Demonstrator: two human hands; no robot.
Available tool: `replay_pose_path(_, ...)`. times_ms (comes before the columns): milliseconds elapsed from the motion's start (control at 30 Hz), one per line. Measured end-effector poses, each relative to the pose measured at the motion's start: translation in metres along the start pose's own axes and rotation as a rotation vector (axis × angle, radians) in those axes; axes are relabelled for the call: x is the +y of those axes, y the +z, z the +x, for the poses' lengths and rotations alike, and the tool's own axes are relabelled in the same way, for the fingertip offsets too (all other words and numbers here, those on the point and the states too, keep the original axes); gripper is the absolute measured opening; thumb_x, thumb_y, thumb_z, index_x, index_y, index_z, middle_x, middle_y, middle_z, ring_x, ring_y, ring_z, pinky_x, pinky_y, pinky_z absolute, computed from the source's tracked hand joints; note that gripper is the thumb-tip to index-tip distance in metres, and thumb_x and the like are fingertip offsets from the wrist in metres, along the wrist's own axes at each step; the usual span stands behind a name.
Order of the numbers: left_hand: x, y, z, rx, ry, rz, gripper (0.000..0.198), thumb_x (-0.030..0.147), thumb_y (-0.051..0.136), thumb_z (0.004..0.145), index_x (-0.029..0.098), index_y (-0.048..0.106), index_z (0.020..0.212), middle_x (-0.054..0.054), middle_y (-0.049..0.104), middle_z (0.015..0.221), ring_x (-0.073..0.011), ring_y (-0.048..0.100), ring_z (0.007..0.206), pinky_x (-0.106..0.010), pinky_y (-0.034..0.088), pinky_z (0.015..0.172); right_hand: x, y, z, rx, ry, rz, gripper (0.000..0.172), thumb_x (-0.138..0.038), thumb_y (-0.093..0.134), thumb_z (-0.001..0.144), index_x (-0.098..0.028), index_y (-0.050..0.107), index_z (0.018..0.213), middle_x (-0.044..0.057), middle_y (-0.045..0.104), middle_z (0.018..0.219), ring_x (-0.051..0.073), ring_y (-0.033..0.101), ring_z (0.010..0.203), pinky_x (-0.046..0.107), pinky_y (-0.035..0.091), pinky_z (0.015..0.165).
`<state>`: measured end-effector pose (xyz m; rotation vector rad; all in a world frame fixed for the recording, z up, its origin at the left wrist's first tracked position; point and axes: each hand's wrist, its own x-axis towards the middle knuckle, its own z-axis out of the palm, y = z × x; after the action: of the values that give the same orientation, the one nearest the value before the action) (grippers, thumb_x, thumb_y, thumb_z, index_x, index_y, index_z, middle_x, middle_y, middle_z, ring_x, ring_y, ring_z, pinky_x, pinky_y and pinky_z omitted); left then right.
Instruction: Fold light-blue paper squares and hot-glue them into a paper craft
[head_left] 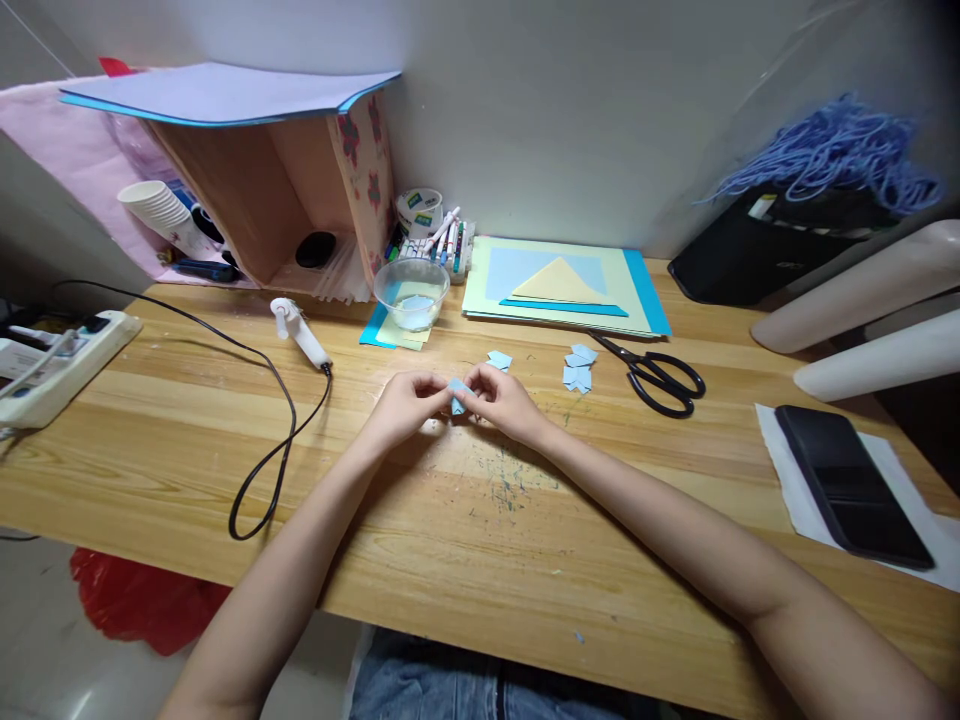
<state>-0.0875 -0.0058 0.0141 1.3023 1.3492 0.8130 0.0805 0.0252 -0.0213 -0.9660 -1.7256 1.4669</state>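
Both hands meet over the middle of the desk around a small piece of folded light-blue paper (458, 407). My left hand (409, 408) pinches its left side between thumb and fingers. On the other side my right hand (504, 402) grips it the same way; parts of the paper are hidden by the fingers. Just behind the right hand lies a light-blue paper piece (500, 360). Farther right, several more folded blue pieces (577, 378) rest close together. Black-handled scissors (664, 382) lie beside them.
Behind my hands stands a clear plastic bowl (411, 295), with stacked coloured paper (645, 290) to its right. A white glue gun (301, 335) with a looping black cord lies left. An open box (364, 190) stands back left; a dark phone (851, 485) lies right.
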Motion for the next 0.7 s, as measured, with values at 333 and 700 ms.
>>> replay_pose_path(333,0.0028,-0.0005,-0.001,0.005,-0.006,0.0,0.032,0.041,0.063,0.069,0.01,0.066,0.075,-0.007,0.068,0.073,-0.0136,0.06,0.062,-0.023,0.047,0.059,-0.0022,-0.0002,-0.0011,0.0,-0.042,-0.036,0.023,-0.041,0.053,0.082,-0.019,0.051,0.077,-0.001,0.055,0.069,0.011,0.052,0.061,0.024,0.042,0.056)
replay_pose_path(700,0.0017,-0.0009,-0.0014,0.002,0.005,0.03,0.029,0.037,0.063,0.069,0.01,0.067,0.077,-0.008,0.068,0.074,-0.0147,0.061,0.065,-0.024,0.047,0.061,-0.0003,0.0006,-0.0008,0.007,-0.022,-0.049,0.029,-0.045,0.061,0.075,-0.018,0.05,0.076,-0.001,0.055,0.071,0.01,0.052,0.058,0.024,0.042,0.053)
